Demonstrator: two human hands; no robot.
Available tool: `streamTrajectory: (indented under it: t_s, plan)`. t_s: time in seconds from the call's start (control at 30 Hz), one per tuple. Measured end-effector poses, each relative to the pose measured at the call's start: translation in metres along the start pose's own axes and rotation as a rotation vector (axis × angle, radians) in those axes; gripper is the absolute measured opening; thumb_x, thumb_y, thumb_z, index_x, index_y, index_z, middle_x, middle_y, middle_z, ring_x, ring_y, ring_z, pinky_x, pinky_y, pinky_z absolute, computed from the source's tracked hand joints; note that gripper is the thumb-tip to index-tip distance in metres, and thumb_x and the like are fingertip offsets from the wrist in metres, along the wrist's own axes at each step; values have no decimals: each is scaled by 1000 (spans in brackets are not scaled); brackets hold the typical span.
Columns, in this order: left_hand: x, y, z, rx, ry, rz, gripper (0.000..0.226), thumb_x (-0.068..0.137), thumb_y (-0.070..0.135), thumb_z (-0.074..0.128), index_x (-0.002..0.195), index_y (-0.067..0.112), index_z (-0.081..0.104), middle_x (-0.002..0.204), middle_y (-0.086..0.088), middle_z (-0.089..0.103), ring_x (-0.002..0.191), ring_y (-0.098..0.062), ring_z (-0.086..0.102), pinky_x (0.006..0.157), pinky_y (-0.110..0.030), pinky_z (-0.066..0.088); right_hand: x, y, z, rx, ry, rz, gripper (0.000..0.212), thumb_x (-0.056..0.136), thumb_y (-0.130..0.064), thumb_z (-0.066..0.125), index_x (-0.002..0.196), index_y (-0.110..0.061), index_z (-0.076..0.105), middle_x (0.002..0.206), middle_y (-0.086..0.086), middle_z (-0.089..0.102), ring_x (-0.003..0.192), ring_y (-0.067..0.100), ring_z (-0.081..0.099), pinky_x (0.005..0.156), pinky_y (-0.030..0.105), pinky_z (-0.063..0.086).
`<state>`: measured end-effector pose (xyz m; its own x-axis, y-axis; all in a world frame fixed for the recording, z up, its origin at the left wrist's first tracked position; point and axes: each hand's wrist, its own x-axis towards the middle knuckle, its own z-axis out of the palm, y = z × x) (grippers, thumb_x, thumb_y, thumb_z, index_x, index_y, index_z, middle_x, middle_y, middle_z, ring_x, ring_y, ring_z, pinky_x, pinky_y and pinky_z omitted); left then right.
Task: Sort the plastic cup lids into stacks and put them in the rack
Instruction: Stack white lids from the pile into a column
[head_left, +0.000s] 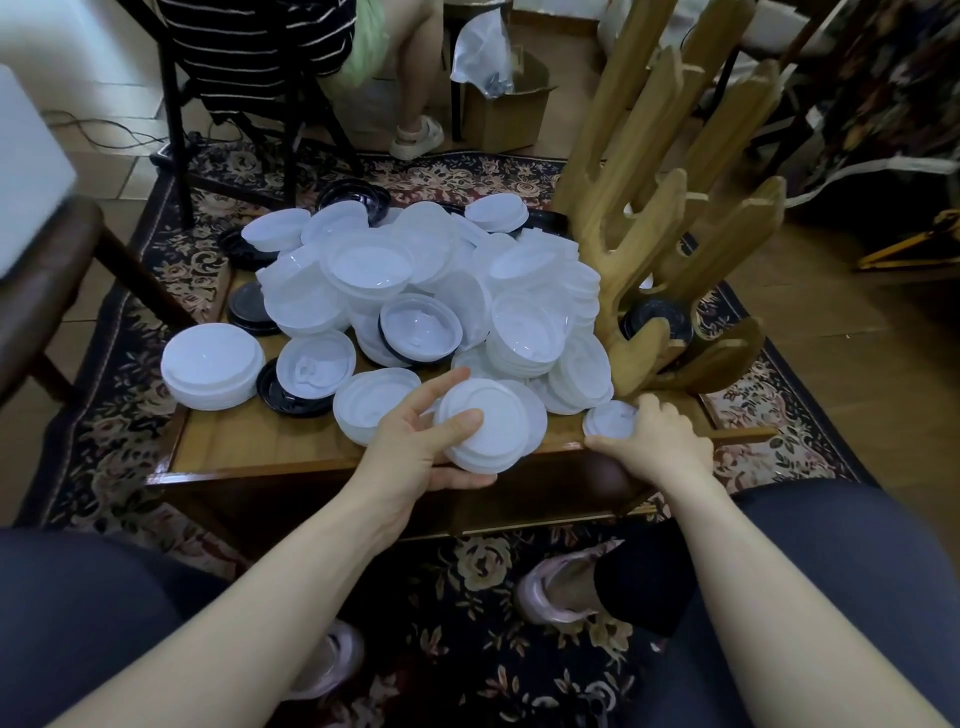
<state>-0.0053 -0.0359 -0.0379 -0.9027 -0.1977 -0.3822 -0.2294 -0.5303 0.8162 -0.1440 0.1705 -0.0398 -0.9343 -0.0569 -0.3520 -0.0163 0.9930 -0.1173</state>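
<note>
Your left hand (415, 441) is curled round a short stack (480, 431) of white lids at the near edge of the table (234, 447): thumb across the top, fingers wrapped underneath. Your right hand (660, 436) bends its fingers over a single small lid (608, 418) lying flat by the near right edge, just in front of the rack (670, 249). I cannot tell whether it actually pinches that lid or only rests on it.

Risks, as I judge them. The stack is held over the table's lip, so if your thumb eases, the lower lids could slide out and drop to the rug (493, 597). The small lid sits right at the edge too; a push rather than a pinch could send it off. The pile (426, 291) behind your hands is heaped loose and leans against the rack, so pulling a lid from low down may start a slide. Black lids (291, 395) lie mixed under the white ones and could be swept into a white stack unnoticed.

The held stack is tilted, its top face turned up and toward you. Its axis runs through the lid centres, leaning back toward you, not upright. The rack's slats slope up and away to the right, so you will likely have to turn the stack to match a slot.
</note>
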Motion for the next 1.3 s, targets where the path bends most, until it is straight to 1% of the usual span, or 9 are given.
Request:
streamTrajectory:
  t_s: [0.17,0.27,0.33,0.43,0.63,0.8,0.97,1.17,1.3]
  plan:
    - [0,1,0,-7,17,-28,58,68,22,77,125,29,64,126,-10,66,106,-31,69,66,-42,61,-10,8,-18,-25,-16,-40,85,79,-55,71,144,-17,30,143,11,37,131,33,41,104,49,38]
    - [1,1,2,-4,22,-61,51,77,16,75,126,26,63,126,-14,65,96,-31,72,62,-41,62,-20,11,-28,267,-75,-262,95,70,-42,84,147,-23,32,141,4,40,126,24,46,104,47,42]
    - [0,0,3,0,22,-77,46,86,14,71,130,24,61,126,-15,64,91,-31,73,62,-41,63,-31,5,-32,487,-181,-455,98,67,-32,89,148,-31,33,138,-8,42,126,12,46,104,35,44]
    - [-1,0,5,27,13,-89,40,94,18,65,133,23,58,128,-15,62,93,-31,73,64,-41,63,-42,-7,-34,616,-317,-657,98,67,-24,88,144,-48,32,134,-21,45,122,-1,49,94,20,48]
    - [-4,3,10,19,-62,-113,35,101,31,51,135,24,57,133,-11,60,99,-33,72,68,-41,63,-47,-21,-27,534,-425,-877,89,85,-4,73,149,-43,26,148,-31,33,136,-8,33,112,27,38]
    - [-2,3,12,-2,-60,-108,37,98,31,55,135,23,58,133,-11,61,102,-32,72,66,-40,62,-44,-23,-24,547,-439,-901,83,88,-7,70,149,-45,27,157,-28,18,145,-7,17,120,38,26]
    - [-1,4,11,-14,-56,-88,36,98,29,56,133,23,59,135,-11,60,107,-30,70,67,-42,62,-48,-32,-18,637,-345,-827,83,71,-55,80,143,-45,39,146,-22,31,138,-6,30,116,35,35]
    - [-6,5,11,94,-135,-70,49,84,43,62,128,23,61,123,-11,68,99,-27,73,68,-40,62,-46,-32,-20,560,-388,-925,78,81,-19,79,146,-35,39,140,-12,39,136,0,36,113,24,34]
    - [-5,3,9,118,-133,-48,50,85,26,70,134,28,58,123,-12,69,100,-29,72,68,-38,61,-45,-29,-16,552,-381,-971,81,83,-14,77,149,-30,33,149,-12,36,140,-1,32,114,22,31]
